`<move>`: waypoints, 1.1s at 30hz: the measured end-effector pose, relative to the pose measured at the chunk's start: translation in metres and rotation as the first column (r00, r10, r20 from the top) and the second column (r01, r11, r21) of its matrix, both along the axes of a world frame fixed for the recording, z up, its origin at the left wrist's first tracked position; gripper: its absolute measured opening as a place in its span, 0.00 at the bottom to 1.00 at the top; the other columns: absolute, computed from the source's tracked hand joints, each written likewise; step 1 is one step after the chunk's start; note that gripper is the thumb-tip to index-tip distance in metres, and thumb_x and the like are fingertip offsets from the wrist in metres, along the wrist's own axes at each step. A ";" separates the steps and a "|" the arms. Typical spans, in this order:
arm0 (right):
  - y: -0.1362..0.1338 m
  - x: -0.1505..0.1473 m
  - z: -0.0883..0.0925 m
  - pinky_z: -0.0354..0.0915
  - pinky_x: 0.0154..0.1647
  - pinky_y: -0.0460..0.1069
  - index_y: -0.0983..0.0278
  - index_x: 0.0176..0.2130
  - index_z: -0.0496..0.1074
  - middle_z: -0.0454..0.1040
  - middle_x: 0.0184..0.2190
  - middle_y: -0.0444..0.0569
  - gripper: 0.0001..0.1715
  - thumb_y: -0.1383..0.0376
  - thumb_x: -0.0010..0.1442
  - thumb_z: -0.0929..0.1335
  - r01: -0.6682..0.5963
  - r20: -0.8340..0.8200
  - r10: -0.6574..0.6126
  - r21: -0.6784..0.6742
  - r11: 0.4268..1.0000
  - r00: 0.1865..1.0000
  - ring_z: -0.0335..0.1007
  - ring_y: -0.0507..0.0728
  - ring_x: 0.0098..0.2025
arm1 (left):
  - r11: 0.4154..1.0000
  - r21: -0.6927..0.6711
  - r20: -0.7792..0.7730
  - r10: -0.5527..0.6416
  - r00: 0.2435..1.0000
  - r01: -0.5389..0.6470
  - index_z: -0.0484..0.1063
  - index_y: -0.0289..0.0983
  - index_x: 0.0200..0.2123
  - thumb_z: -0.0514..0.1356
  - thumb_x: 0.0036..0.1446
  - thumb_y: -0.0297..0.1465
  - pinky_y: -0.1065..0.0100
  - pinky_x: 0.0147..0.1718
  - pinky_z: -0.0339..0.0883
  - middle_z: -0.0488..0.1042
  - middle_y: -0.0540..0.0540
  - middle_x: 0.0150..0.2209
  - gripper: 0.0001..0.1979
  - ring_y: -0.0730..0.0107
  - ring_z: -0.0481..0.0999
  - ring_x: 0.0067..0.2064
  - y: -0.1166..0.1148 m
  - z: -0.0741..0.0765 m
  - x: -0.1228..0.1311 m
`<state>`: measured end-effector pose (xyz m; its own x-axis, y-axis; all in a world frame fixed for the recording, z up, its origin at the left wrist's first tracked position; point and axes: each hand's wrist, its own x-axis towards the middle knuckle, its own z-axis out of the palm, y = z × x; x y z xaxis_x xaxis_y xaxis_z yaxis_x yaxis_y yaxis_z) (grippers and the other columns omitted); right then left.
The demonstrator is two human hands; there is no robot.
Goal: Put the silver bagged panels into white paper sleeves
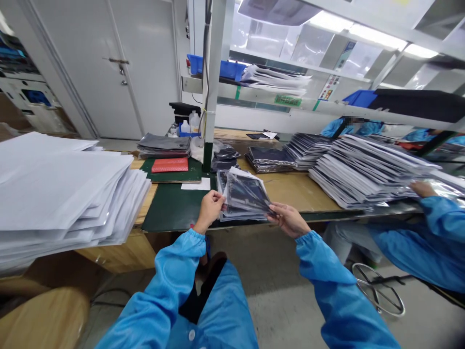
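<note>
Between my two hands is a dark flat sheet in a clear plastic sleeve (244,190), tilted above a small pile of similar sleeves (241,214) at the table's front edge. My left hand (211,208) pinches the sleeve's left edge between thumb and fingers. At its lower right corner, my right hand (288,218) grips the sleeve with the thumb on top. A white paper (198,184) lies on the green mat (170,211) just left of the pile.
Large white sheets (65,189) are stacked at left. A red packet (170,165) lies near a post (210,97). Tall piles of sleeved sheets (363,169) stand at right, where a co-worker's hand (423,189) rests. A shelf with a blue bin (232,70) hangs above.
</note>
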<state>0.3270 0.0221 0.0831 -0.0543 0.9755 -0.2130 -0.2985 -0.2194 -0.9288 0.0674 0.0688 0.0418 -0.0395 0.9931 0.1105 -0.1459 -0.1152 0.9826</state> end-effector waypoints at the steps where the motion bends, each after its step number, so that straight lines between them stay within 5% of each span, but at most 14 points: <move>1: -0.003 0.002 -0.002 0.78 0.25 0.42 0.67 0.34 0.73 0.78 0.25 0.46 0.08 0.75 0.54 0.75 -0.027 0.033 0.028 -0.030 0.999 0.999 0.79 0.53 0.26 | 1.000 -0.015 0.010 0.009 1.000 -0.009 0.64 0.38 0.30 0.65 0.48 0.34 0.71 0.20 0.66 0.70 0.54 0.19 0.12 0.69 0.73 0.20 0.001 0.000 0.000; 8: -0.006 0.009 -0.006 0.70 0.16 0.40 0.67 0.36 0.72 0.76 0.21 0.46 0.11 0.70 0.53 0.76 -0.077 0.112 0.081 -0.040 0.996 0.990 0.72 0.50 0.18 | 0.998 0.018 -0.107 0.066 0.992 -0.065 0.60 0.40 0.40 0.56 0.52 0.26 0.72 0.20 0.64 0.67 0.57 0.23 0.11 0.73 0.71 0.20 -0.001 -0.004 -0.001; 14: -0.009 0.011 0.008 0.70 0.17 0.40 0.66 0.52 0.66 0.75 0.21 0.42 0.33 0.71 0.48 0.77 0.189 -0.014 -0.189 0.158 0.969 0.982 0.71 0.51 0.20 | 0.972 0.208 -0.231 0.155 0.961 -0.106 0.61 0.40 0.42 0.53 0.53 0.26 0.70 0.24 0.65 0.67 0.55 0.26 0.12 0.71 0.72 0.23 -0.004 -0.002 -0.007; 18: -0.029 0.030 0.013 0.70 0.17 0.41 0.64 0.52 0.68 0.74 0.22 0.40 0.36 0.66 0.45 0.79 0.261 -0.009 -0.269 0.274 0.926 0.963 0.71 0.51 0.21 | 0.990 0.070 -0.128 0.134 0.983 -0.125 0.64 0.39 0.39 0.54 0.50 0.26 0.71 0.21 0.64 0.69 0.54 0.24 0.11 0.72 0.70 0.21 0.012 0.006 -0.037; 23: -0.063 0.051 -0.012 0.68 0.18 0.39 0.67 0.34 0.75 0.74 0.24 0.44 0.23 0.60 0.42 0.82 0.161 0.039 -0.168 0.134 0.978 0.985 0.68 0.48 0.21 | 0.954 -0.239 0.035 0.192 0.981 -0.179 0.70 0.34 0.34 0.58 0.48 0.24 0.73 0.20 0.63 0.69 0.51 0.21 0.07 0.73 0.69 0.20 0.050 0.017 -0.086; 26: -0.080 0.045 -0.042 0.67 0.19 0.40 0.65 0.34 0.74 0.75 0.24 0.44 0.24 0.60 0.41 0.82 0.168 0.010 -0.169 0.078 0.983 0.986 0.68 0.48 0.21 | 0.915 -0.273 0.064 0.327 0.943 -0.299 0.67 0.34 0.48 0.61 0.52 0.26 0.72 0.23 0.66 0.74 0.48 0.29 0.18 0.73 0.73 0.24 0.057 0.016 -0.092; 29: -0.092 0.030 -0.066 0.66 0.20 0.40 0.65 0.33 0.72 0.73 0.23 0.43 0.23 0.59 0.43 0.82 0.162 -0.056 -0.160 0.038 0.986 0.986 0.67 0.48 0.21 | 0.885 -0.319 0.157 0.401 0.903 -0.338 0.52 0.41 0.63 0.67 0.51 0.30 0.69 0.27 0.71 0.76 0.42 0.42 0.39 0.68 0.78 0.32 0.040 0.006 -0.080; 33: -0.100 0.016 -0.074 0.59 0.16 0.39 0.64 0.32 0.69 0.69 0.22 0.41 0.23 0.57 0.46 0.81 0.148 -0.098 -0.147 0.005 0.989 0.984 0.61 0.46 0.19 | 0.947 -0.273 0.265 0.245 0.933 -0.171 0.32 0.51 0.68 0.72 0.44 0.28 0.66 0.33 0.76 0.77 0.43 0.47 0.60 0.64 0.81 0.38 -0.004 -0.016 -0.062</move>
<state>0.3428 -0.0784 0.0091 0.0708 0.9768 -0.2022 -0.4153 -0.1554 -0.8963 0.0059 0.0646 0.0260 -0.2413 0.9537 -0.1797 -0.4282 0.0615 0.9016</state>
